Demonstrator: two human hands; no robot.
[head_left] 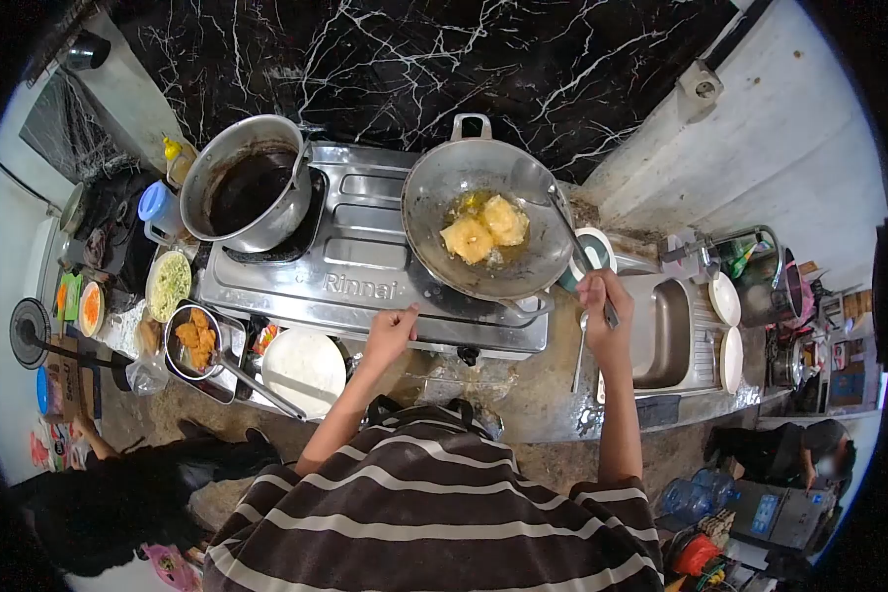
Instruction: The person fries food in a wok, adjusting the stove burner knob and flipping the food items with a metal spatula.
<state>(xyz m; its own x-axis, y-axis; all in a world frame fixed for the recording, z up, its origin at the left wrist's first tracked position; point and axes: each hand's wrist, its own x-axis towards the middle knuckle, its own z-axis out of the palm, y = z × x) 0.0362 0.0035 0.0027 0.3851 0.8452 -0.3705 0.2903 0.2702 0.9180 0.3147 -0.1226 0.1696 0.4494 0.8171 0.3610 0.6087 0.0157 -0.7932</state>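
gripping spatula (571, 231), right hand (605, 296); two fritters (467, 240) in wok (430, 192)

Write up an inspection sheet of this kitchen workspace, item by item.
Surface: metal stove; wet-looking counter in front.
Job's things: wok with two golden pieces in oil; spatula reaching inside.
Clutter: pot, white dish and fried pieces towards the left.
Hands: right hand grips the spatula; left hand loosely curled, nothing seen in it.
Cables: thin dark line far left, perhaps one.
Surroundings: sink at right; one person left, another far right.
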